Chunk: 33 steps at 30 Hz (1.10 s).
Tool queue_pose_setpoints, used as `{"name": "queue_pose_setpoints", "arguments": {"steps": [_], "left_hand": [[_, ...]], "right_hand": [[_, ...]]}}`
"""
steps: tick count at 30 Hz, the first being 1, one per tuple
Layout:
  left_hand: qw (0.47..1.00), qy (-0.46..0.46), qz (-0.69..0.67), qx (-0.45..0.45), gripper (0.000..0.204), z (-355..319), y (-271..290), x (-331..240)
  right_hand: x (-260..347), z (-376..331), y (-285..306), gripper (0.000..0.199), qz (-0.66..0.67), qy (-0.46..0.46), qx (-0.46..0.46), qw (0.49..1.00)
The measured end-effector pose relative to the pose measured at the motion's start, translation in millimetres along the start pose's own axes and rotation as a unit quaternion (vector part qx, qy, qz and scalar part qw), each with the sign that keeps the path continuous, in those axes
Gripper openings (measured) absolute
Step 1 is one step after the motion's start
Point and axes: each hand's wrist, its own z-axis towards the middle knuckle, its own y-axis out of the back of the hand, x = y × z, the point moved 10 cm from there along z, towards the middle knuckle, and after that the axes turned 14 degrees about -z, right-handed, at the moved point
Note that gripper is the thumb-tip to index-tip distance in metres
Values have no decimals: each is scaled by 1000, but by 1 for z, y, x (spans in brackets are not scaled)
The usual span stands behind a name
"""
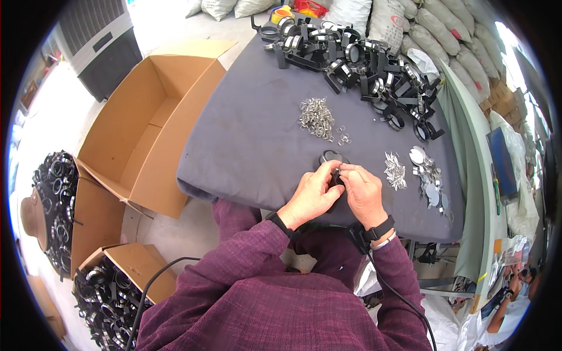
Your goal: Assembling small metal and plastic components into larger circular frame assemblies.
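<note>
Near the front edge of the cloth-covered table (246,140), my left hand (314,196) and my right hand (364,193) meet around one black ring-shaped part (335,157). Its round loop shows beyond my fingertips, and the rest is hidden under the fingers. Both hands are closed on it, thumbs and forefingers pinched close together. Whether a small metal piece is also between the fingertips I cannot make out. Beyond the hands lies a heap of small metal clips (316,119), with several loose ones beside it. To the right are a pile of slim silvery pins (395,171) and flat metal discs (432,195).
A large heap of black ring-shaped parts with metal bands (351,55) covers the table's far side. At left stands an open cardboard box (158,134); another box (140,263) below holds more black parts (108,304). Stacked sacks (442,29) and an air cooler (96,44) stand beyond.
</note>
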Motion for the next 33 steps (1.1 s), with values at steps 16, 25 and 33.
{"name": "queue_pose_setpoints", "arguments": {"steps": [16,25,33], "left_hand": [[994,-52,23,-88,19,4,9,-7],[992,-91,21,-87,19,2,9,-14],[993,-78,23,-86,18,4,10,-9]], "right_hand": [[-93,63,-55,17,-21,-87,194,977],[-102,81,-122,11,-140,58,285,947],[-89,73,-59,6,-51,-20,201,978]]}}
